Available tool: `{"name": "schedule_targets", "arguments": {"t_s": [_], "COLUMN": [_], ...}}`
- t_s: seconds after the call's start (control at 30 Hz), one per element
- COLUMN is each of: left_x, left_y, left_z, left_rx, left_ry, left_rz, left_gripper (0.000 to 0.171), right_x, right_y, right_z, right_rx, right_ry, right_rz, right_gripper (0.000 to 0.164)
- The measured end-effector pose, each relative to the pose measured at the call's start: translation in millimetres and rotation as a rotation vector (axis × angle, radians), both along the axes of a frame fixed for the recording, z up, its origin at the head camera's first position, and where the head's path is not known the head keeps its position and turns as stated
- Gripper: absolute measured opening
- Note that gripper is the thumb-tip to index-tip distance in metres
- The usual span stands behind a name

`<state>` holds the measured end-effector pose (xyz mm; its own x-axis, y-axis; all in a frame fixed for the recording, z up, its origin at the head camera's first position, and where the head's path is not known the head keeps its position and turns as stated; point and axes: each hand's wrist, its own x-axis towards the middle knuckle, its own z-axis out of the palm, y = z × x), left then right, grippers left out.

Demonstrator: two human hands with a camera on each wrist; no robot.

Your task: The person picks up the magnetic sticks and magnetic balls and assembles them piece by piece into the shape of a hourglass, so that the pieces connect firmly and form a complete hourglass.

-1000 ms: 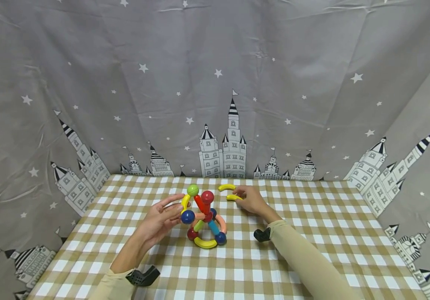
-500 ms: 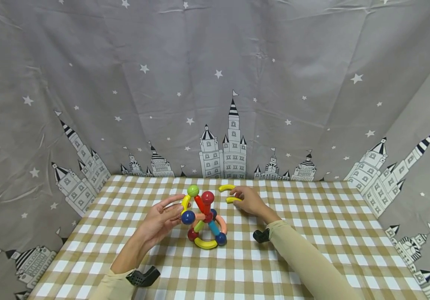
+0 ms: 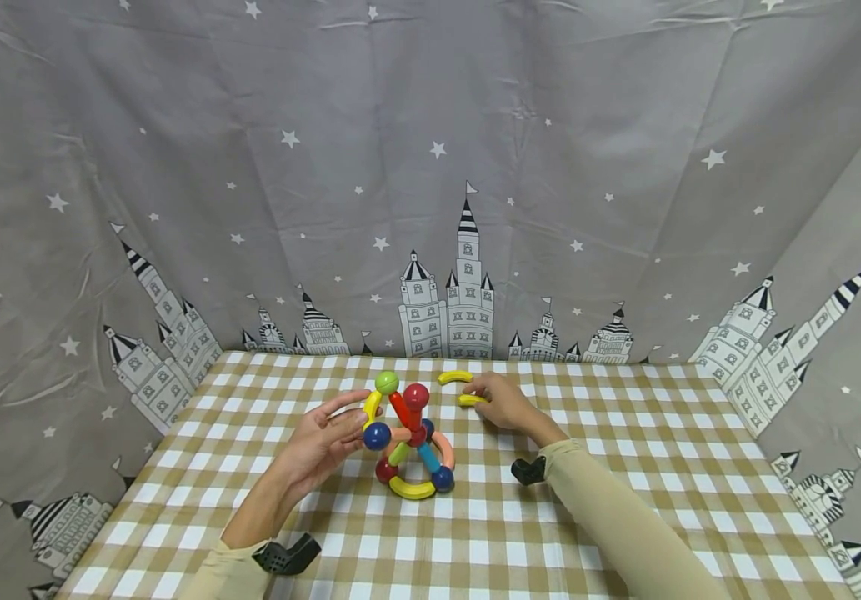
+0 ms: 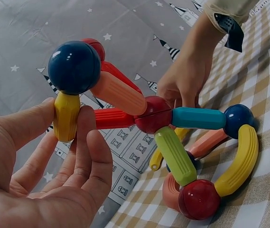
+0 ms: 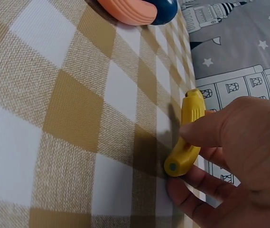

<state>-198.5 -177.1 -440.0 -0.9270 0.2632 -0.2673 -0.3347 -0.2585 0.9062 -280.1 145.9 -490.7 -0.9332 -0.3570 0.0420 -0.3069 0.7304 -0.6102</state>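
Observation:
A magnetic ball-and-stick model (image 3: 416,435) of coloured rods and balls stands on the cloth in the head view. My left hand (image 3: 317,437) is at its left side. In the left wrist view, thumb and fingers pinch the model's curved yellow rod (image 4: 66,116) just below a dark blue ball (image 4: 74,67). Behind the model to the right, my right hand (image 3: 503,402) holds a loose curved yellow rod (image 5: 186,137) between thumb and fingers, close above or on the cloth. Another curved yellow rod (image 3: 455,377) lies slightly farther back.
A brown-and-white checked cloth (image 3: 370,550) covers the table. Behind the table's back edge hangs a grey curtain (image 3: 588,125) printed with castles and stars. Dark devices (image 3: 528,472) are worn at both wrists.
My right hand has shifted slightly to the right, with the loose yellow rod, and more of that rod now shows. The left hand and the model stay in place.

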Motion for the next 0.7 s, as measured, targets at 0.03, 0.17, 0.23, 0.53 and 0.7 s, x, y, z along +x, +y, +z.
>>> {"name": "schedule_targets", "arguments": {"t_s": [0.03,0.17,0.23,0.53,0.7], "left_x": [-0.1,0.3,0.9,2.7,2.7], "left_y": [0,0,1,0,0], "left_z": [-0.1,0.3,0.5,2.3,2.4], "left_rx": [-0.001,-0.004,-0.004,-0.003,0.003], "left_ry": [-0.001,0.001,0.004,0.013,0.017], "left_rz": [0.001,0.000,0.003,-0.010,-0.010], "left_gripper": [0.049,0.048,0.047,0.050,0.051], "right_x": [0.3,2.0,3.4,10.3,15.4], "right_y": [0,2,3,14,19], "right_z": [0.5,2.5,4.1,18.3,23.6], "right_rx": [0.003,-0.009,-0.029,-0.126,-0.169], "right_ry": [-0.002,-0.013,-0.014,-0.037,-0.029], "right_rz": [-0.003,-0.011,-0.009,-0.009,-0.003], "right_gripper": [0.027,0.024,0.022,0.026,0.031]}}
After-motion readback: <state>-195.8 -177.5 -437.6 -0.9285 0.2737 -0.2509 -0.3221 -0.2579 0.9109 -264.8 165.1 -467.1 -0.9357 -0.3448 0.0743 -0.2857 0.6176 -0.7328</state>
